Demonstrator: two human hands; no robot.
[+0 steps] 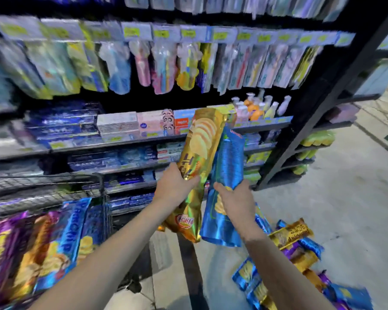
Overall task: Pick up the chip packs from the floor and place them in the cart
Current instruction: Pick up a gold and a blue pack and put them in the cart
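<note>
My left hand grips a long gold chip pack around its middle, held up and tilted. Right beside it, my right hand holds a long blue chip pack, also tilted upward. Both packs are in the air just right of the black wire cart, which stands at the lower left and holds several purple, gold and blue chip packs. A pile of blue, gold and purple chip packs lies on the floor at the lower right.
Dark store shelving with hanging toothbrushes, toothpaste boxes and soap bottles fills the background. A black shelf upright slants down the right. Pale concrete floor stretches to the right. The picture is motion-blurred.
</note>
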